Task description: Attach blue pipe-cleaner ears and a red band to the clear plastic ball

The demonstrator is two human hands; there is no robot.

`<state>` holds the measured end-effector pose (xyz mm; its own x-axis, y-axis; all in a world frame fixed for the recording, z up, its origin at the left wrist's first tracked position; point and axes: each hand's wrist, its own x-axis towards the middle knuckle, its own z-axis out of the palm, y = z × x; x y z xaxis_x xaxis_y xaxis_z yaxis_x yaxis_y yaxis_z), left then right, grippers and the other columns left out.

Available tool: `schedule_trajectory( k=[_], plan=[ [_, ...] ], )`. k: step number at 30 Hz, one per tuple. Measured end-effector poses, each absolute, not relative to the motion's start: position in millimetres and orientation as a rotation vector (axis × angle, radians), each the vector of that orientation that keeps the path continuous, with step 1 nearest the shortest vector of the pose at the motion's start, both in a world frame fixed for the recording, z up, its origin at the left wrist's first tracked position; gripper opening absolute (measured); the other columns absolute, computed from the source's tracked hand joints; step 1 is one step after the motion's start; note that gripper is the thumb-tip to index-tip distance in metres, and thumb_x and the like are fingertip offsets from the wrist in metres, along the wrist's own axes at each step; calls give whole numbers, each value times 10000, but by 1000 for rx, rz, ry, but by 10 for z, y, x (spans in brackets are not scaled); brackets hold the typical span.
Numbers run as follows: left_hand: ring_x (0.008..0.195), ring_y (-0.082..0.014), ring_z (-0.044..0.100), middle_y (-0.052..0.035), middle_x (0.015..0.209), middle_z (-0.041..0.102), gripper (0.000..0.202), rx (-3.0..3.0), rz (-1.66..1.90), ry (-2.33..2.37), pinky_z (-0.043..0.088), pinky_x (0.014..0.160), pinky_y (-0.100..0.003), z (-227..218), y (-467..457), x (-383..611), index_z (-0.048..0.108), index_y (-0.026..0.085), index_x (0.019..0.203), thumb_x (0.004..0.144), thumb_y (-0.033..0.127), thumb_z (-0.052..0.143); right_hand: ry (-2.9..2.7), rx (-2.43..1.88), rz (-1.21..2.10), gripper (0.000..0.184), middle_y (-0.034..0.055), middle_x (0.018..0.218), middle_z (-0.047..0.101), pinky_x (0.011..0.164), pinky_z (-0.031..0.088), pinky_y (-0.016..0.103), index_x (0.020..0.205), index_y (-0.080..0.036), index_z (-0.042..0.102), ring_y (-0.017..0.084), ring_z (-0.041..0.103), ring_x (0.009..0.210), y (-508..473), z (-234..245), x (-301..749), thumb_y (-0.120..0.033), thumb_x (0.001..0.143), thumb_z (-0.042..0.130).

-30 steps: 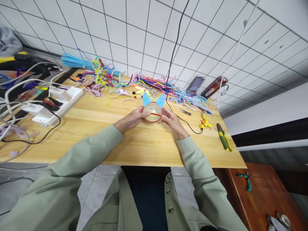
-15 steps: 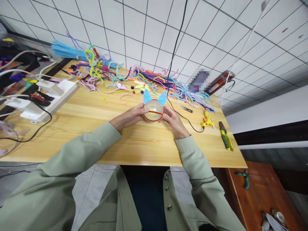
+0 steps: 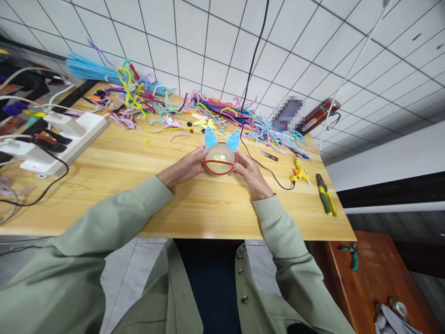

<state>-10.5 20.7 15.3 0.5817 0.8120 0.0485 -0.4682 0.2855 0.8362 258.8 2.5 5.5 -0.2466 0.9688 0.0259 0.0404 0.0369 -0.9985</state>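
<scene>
Between my two hands is a clear round ball [image 3: 219, 153] with two blue fuzzy ears [image 3: 210, 138] on top. A red pipe cleaner [image 3: 220, 162] crosses the ball's front, and more red runs around its lower edge. My left hand [image 3: 187, 165] is curled around the ball's left side, its fingertips partly hidden behind it. On the other side, my right hand [image 3: 251, 172] pinches the ball's right edge, thumb at the end of the red strip. The ball is held over the wooden table [image 3: 208, 208]; I cannot tell whether it touches the wood.
Along the wall lies a heap of coloured pipe cleaners [image 3: 222, 109]. To the right are small snips [image 3: 270, 156], a yellow glue gun [image 3: 299, 172] with a black cord, and green-yellow pliers [image 3: 326, 195]. A white power strip [image 3: 83, 134] with plugs and cables occupies the left.
My left thumb has drawn back from the ball's front to its left side, so more of the red strip shows. The right hand keeps its pinch. The view has shifted slightly.
</scene>
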Motion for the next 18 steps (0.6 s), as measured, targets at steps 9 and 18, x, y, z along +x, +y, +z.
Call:
schedule_trajectory(
  k=[9,18],
  plan=[
    [1519,-453,654,-158,1570,742,658,964,858,372,605,1212,-574,167,219,-129,805,221,1398,916,664,869,-1439,-1060,1348,805,82,1397,792,826,697,344,1468,-277,732,198,743,958,37,-1,2596,-686,813,959],
    [1600,-451,580,-168,1637,689,725,916,852,376,524,1300,-613,104,240,-108,776,195,1448,970,740,764,-1459,-1096,1303,825,93,1512,755,863,698,358,1503,-283,723,246,752,1077,1,-5,2581,-707,828,937]
  ],
)
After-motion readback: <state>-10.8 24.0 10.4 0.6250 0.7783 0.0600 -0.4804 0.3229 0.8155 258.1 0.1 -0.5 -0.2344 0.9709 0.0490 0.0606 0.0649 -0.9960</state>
